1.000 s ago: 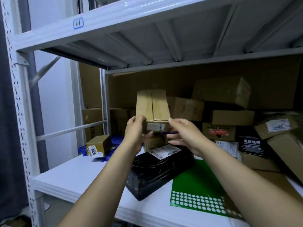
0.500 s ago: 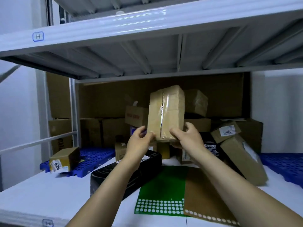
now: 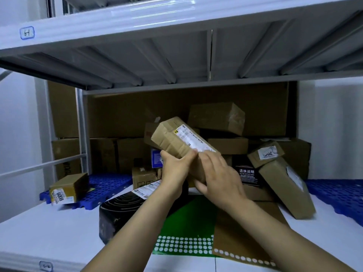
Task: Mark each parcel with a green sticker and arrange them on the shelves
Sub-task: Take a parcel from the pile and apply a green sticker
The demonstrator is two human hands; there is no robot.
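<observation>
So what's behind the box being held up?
Stacked brown cardboard parcels, with a large cardboard sheet at the very back. A blue-and-white box peeks out at lower left; the held box, left hand and right hand cover the rest of it.

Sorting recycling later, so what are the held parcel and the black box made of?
Held parcel: brown cardboard, matte, creased at its edges, white paper label. Black box: probably cardboard too, slightly glossy dark print, scuffed pale at its corner.

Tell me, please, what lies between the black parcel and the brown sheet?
In the head view, the green sticker sheet lies flat between the black parcel and the brown sheet.
</observation>
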